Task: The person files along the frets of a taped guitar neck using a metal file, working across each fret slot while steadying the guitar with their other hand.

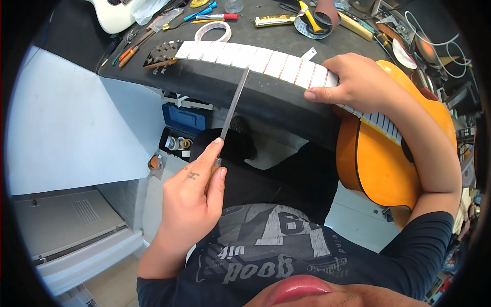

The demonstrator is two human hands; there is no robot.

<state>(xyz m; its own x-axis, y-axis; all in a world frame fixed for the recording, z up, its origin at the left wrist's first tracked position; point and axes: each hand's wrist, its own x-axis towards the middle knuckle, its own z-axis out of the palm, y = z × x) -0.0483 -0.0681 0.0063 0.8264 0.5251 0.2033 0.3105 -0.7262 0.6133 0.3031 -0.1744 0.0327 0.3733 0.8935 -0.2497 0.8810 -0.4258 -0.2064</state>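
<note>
My left hand is closed round the wooden handle of a slim metal file, its index finger stretched along the shank. The file's tip reaches the near edge of a guitar's fretboard, which is covered with white tape between the frets. My right hand grips the neck near the body, thumb on the near side, fingers over the far side. The orange-yellow guitar body lies at the right, partly under my right forearm. At the left end, the dark headstock rests on the bench.
The dark bench bears a tape roll, a red marker, several screwdrivers and a yellow-handled tool. A white guitar body lies far left. Below the bench edge sits a blue toolbox.
</note>
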